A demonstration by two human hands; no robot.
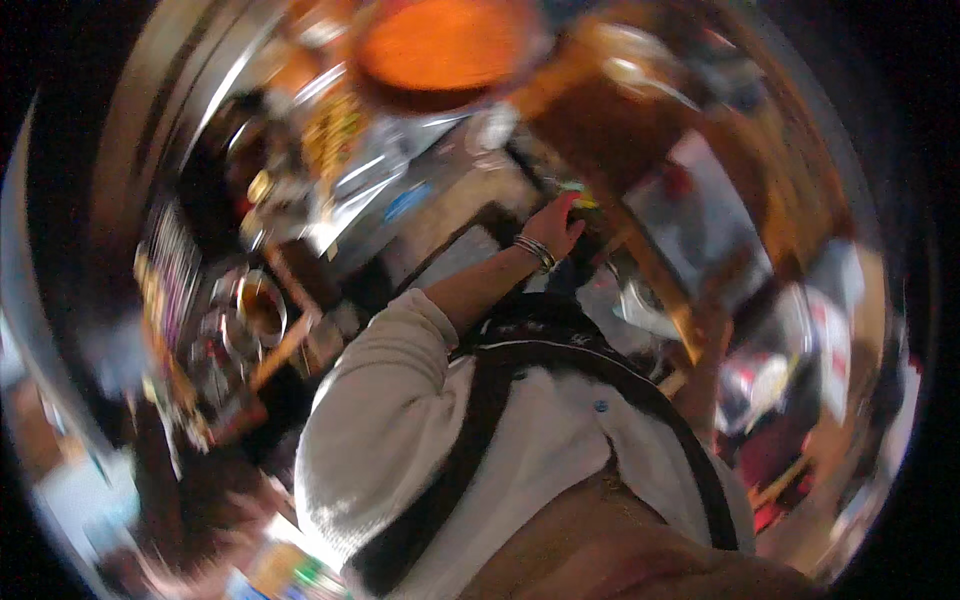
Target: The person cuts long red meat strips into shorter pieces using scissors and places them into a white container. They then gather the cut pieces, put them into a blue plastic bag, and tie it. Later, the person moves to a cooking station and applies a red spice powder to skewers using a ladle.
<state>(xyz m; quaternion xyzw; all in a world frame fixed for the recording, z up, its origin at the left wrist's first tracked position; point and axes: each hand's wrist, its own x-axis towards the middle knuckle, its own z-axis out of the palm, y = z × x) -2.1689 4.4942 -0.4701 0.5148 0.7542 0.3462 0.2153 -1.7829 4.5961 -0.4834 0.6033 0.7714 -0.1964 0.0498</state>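
My left hand (553, 226), with several bracelets (536, 251) at the wrist, reaches out over the middle of the scene. Its fingers look partly bent and lie right by a small yellow-green thing (582, 198); the blur hides whether they hold it. On the right, my right hand (710, 318) is badly smeared and blends into the brown around it. It is close to the lower corner of a pale grey flat sheet or board (700, 215), and I cannot tell whether it touches it.
A big round orange thing (445, 42) sits at the far side. Clear, shiny packaging (370, 175) lies left of centre. A cup-like round container (262, 305) stands among cluttered shelves at left. Wooden surfaces and a pile of mixed items (760, 380) fill the right.
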